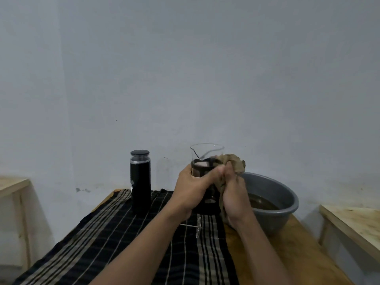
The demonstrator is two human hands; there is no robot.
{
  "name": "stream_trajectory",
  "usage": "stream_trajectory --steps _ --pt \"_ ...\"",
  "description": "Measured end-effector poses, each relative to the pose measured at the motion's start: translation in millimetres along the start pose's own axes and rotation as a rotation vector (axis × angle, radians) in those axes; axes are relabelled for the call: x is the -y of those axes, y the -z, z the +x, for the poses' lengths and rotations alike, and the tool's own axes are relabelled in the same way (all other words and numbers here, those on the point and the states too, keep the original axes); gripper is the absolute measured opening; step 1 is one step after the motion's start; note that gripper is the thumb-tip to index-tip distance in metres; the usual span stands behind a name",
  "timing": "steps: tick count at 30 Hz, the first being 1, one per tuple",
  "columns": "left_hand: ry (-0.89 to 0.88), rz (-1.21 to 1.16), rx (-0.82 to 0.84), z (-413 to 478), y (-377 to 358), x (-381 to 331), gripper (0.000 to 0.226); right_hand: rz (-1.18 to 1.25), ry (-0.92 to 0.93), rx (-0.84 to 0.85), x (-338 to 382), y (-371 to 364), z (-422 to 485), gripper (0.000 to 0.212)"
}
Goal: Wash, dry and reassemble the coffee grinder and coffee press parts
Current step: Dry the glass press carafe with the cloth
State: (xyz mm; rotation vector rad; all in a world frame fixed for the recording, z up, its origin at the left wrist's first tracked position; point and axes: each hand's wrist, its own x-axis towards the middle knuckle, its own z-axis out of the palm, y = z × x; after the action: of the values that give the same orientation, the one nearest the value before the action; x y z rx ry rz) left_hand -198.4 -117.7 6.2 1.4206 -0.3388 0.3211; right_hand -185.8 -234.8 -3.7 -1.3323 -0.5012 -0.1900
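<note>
The glass coffee press carafe (205, 155) in its black frame stands upright at the far middle of the table. My left hand (192, 186) grips its left side. My right hand (234, 194) holds a crumpled tan cloth (234, 163) against the carafe's right side. A tall black coffee grinder (140, 182) with its lid on stands to the left on the striped cloth. The press plunger (197, 226), a thin rod with a metal disc, lies on the striped cloth under my wrists.
A grey basin (283, 202) holding brown water sits at the right on the wooden table (257, 254). A dark striped cloth (123, 243) covers the table's left part. Pale wooden furniture stands at the left (12, 186) and at the right (353, 221).
</note>
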Motion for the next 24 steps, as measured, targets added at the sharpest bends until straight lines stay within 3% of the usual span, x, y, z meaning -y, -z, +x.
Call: stream_trajectory --steps 3,5,8,10,14,18,21,24 --pt "0.02 -0.11 -0.191 7.2 -3.7 -1.6 0.044 -0.343 0.175 -0.019 -12.6 -17.3 -9.9 0.055" --pt "-0.051 -0.08 -0.259 5.4 -3.1 0.8 0.052 -0.389 0.171 -0.013 -21.3 -21.2 -14.1 0.049" --pt "-0.183 0.019 -0.26 -1.0 -1.3 12.5 0.057 -0.166 -0.06 -0.043 -5.6 -18.1 -18.4 0.039" --pt "-0.242 0.037 -0.232 -2.4 -4.1 18.4 0.056 0.103 -0.228 -0.073 -3.2 -13.0 -13.5 0.048" --pt "-0.372 -0.114 -0.413 4.1 -9.2 28.4 0.067 0.381 -0.379 -0.302 -4.5 -25.4 -6.3 0.05" --pt "-0.579 0.081 -0.346 -0.3 -7.9 33.4 0.057 0.61 -0.537 -0.209 3.1 -16.8 -6.4 0.07" --pt "-0.694 0.257 -0.292 1.4 1.1 35.3 0.062 0.563 -0.563 -0.132 -4.5 -13.3 -10.1 0.072" --pt "-0.735 0.353 -0.363 4.4 11.1 34.6 0.059 0.43 -0.555 -0.067 -9.4 -13.6 -13.6 0.066"
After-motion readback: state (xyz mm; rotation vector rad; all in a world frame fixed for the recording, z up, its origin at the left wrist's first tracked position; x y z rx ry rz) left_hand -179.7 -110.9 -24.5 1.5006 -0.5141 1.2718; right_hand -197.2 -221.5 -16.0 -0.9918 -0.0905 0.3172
